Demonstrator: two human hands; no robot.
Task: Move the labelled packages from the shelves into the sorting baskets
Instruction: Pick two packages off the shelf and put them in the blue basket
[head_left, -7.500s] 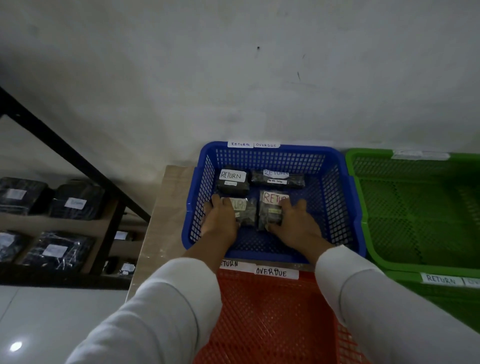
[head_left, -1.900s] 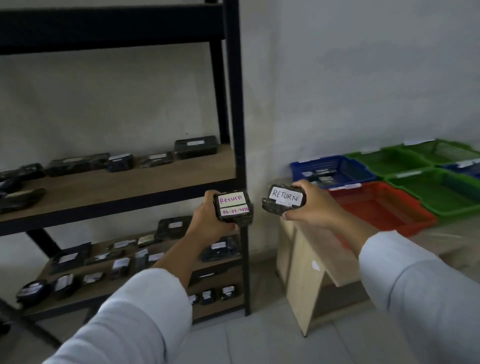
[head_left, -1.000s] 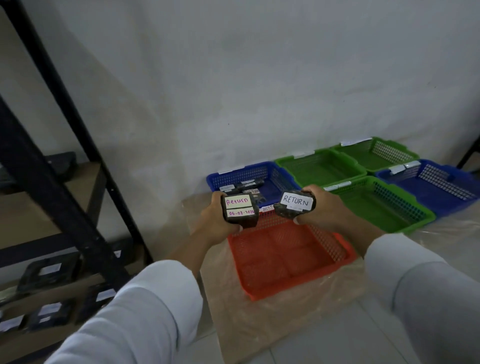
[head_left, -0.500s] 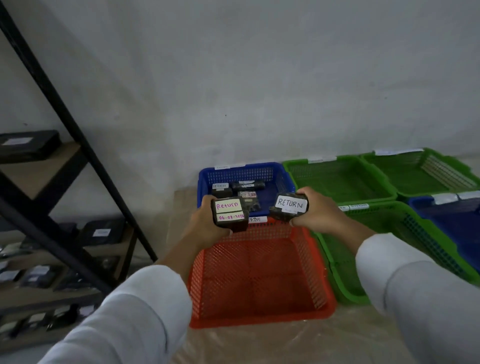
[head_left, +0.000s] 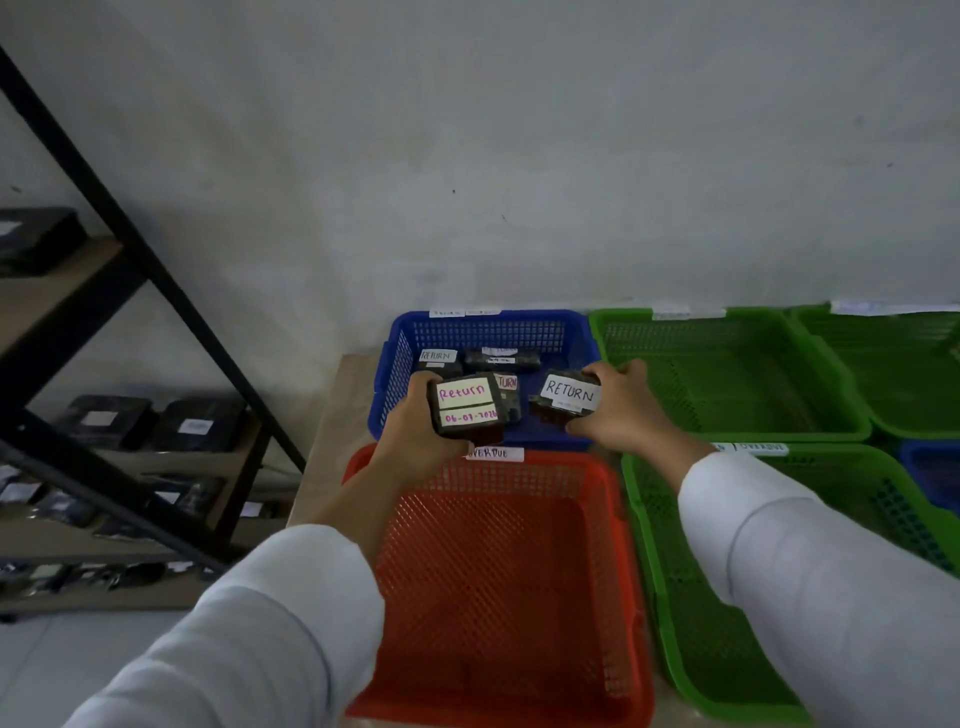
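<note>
My left hand (head_left: 415, 436) grips a dark package (head_left: 465, 408) whose white label reads "Return" in pink with a date under it. In my right hand (head_left: 623, 410) is a second dark package (head_left: 566, 397) labelled "RETURN" in black. Both are held over the front part of the blue basket (head_left: 519, 325) by the wall. Inside that basket lie several dark labelled packages (head_left: 501, 358), partly hidden behind the ones I hold.
An orange basket (head_left: 514, 571) sits right below my arms. Green baskets (head_left: 727, 374) stand to the right, with another green one (head_left: 675, 597) in front. A black metal shelf rack (head_left: 104, 208) on the left holds more dark packages (head_left: 111, 421).
I have turned from the shelf toward the baskets and come closer. Both hands, each carrying its package, have moved forward from over the orange basket to over the blue one.
</note>
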